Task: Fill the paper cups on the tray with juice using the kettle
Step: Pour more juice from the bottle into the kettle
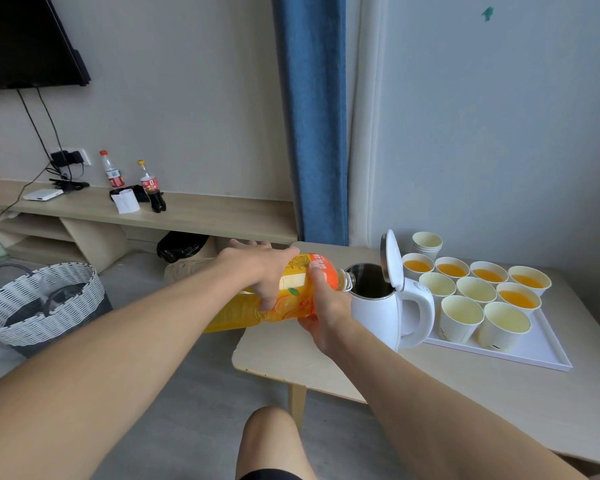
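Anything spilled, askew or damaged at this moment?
No spill: the bottle is tipped at the open kettle, cups stand upright on the tray. Only the table looks slightly chipped at its near left edge.

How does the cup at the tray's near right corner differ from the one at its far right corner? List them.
The near right cup is empty; the far right cup holds orange juice. The near right cup stands by the tray's front edge; the far right cup in the back row. Both are white paper cups, upright on the tray.
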A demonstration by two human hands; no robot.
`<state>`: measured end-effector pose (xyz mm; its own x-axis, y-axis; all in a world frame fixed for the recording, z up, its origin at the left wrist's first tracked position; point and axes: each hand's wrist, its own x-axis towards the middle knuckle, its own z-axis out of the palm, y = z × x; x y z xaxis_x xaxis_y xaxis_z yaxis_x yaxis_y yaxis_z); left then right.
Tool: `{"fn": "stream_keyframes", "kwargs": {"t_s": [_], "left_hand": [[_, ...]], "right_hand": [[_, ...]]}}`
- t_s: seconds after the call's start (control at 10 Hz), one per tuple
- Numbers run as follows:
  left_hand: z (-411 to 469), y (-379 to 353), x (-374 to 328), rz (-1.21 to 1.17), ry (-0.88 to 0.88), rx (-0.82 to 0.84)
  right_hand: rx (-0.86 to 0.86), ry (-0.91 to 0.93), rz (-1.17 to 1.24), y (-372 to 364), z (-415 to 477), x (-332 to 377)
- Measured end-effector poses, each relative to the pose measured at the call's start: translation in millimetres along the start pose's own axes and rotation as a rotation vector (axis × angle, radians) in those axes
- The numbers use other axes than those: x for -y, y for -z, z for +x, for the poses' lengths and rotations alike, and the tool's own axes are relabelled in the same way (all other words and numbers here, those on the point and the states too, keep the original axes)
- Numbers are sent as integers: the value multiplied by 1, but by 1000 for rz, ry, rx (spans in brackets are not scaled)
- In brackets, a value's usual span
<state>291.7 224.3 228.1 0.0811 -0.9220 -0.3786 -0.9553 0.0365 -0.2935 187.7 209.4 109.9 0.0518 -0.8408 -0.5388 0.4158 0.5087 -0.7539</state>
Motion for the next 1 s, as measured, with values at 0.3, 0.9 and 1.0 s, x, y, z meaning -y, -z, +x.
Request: {"fn": "stream_keyframes", "kwargs": {"t_s": [0.3,0.9,1.0], "left_hand": [[1,1,1,23,-8,6],[2,5,2,19,-17,34],[2,6,1,24,-14,35]], "right_hand": [[10,-14,-5,1,-3,2],[13,-11,-7,0,-6,2],[17,-9,-8,0,-6,2]]}}
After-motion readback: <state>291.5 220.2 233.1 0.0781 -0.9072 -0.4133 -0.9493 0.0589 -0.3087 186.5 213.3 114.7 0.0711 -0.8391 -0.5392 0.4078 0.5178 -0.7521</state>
